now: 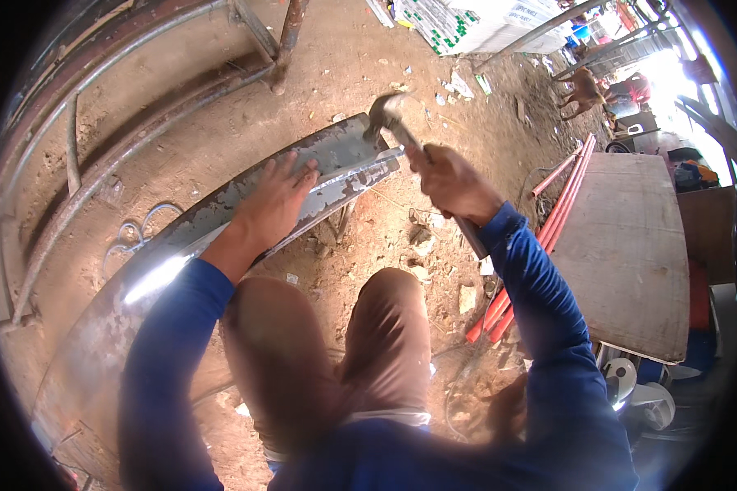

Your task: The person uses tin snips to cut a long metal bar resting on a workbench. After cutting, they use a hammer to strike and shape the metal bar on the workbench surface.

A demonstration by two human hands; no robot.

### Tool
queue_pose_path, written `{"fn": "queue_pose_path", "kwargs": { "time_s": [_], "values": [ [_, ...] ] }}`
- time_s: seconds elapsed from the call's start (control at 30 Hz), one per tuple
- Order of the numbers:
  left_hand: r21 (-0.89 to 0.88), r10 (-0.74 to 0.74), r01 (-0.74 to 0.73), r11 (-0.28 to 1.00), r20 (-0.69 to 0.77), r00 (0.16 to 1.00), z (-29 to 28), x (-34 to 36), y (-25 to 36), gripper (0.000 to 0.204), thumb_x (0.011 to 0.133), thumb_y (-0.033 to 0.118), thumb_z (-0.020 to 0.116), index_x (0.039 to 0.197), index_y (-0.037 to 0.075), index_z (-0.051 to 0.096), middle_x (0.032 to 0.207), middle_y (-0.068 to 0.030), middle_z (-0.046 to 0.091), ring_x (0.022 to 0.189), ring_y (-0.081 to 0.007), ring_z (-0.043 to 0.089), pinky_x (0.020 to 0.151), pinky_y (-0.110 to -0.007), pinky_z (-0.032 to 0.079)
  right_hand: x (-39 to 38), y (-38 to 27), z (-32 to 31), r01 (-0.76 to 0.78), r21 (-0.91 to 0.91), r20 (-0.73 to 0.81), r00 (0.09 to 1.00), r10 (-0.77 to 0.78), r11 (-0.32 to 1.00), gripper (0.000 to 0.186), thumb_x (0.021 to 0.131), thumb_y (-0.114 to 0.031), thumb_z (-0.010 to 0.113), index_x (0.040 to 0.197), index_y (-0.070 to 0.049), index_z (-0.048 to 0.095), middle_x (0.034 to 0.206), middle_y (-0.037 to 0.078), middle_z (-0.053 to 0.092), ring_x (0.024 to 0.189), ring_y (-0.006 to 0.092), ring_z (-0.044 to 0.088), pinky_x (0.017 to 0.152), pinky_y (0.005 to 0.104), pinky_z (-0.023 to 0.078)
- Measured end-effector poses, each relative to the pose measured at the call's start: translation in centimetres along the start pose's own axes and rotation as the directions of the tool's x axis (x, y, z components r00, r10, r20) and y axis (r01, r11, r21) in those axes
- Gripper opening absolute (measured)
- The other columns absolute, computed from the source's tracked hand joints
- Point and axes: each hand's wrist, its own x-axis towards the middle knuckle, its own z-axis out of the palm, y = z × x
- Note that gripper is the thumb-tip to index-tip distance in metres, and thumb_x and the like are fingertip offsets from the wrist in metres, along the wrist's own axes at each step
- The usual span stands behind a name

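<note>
Over dirt ground, right grip tight round hammer, left grip flat on paint-flaked grey panel

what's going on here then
The person's right grip is closed round a hammer, its head at the far end of a long, curved panel with worn paint. The left grip lies spread on top of the panel. Whether the hammer touches the panel can't be told from here.

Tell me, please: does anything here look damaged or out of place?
The curved metal panel under the left hand looks worn: its grey coating is patchy and flaked toward the far end. Pale litter lies scattered on the dirt ground.
</note>
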Motion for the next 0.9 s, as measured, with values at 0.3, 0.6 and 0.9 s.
{"fn": "queue_pose_path", "kwargs": {
  "time_s": [0.3, 0.6, 0.9],
  "values": [
    [0.069, -0.008, 0.007, 0.998, 0.013, 1.0, 0.2, -0.1, -0.4, 0.074, 0.096, -0.003, 0.054, 0.169, -0.001, 0.046, 0.184, -0.0149, 0.038, 0.172, -0.0429, 0.028, 0.139, -0.063, 0.026, 0.7, -2.5, -1.3, -0.239, 0.025, 0.165, 0.959, 0.232, 0.971, 0.053, 0.122, -0.036, 0.052, 0.098, 0.009, 0.065, 0.07, 0.013, 0.065, 0.048, 0.0232, 0.062, 0.049, 0.0437, 0.053],
    [0.109, 0.001, -0.002, 0.994, 0.006, 1.0, 0.4, 0.2, -0.4, 0.071, 0.1, 0.001, 0.053, 0.17, -0.001, 0.044, 0.184, -0.0165, 0.037, 0.171, -0.0438, 0.029, 0.138, -0.065, 0.027, 0.4, -2.7, -0.1, -0.154, -0.099, 0.12, 0.979, 0.166, 0.983, 0.06, 0.122, -0.046, 0.048, 0.108, 0.01, 0.068, 0.078, 0.018, 0.07, 0.058, 0.027, 0.071, 0.052, 0.0454, 0.058],
    [0.075, 0.005, -0.003, 0.997, -0.024, 1.0, -0.1, -0.2, -0.1, 0.07, 0.099, 0.0, 0.053, 0.168, -0.004, 0.046, 0.181, -0.0201, 0.041, 0.17, -0.0453, 0.03, 0.138, -0.064, 0.027, -0.7, -5.3, 1.3, -0.069, -0.015, 0.184, 0.98, 0.07, 0.998, 0.065, 0.122, -0.045, 0.047, 0.094, 0.011, 0.066, 0.065, 0.02, 0.064, 0.052, 0.0312, 0.071, 0.051, 0.0469, 0.059]
  ]
}}
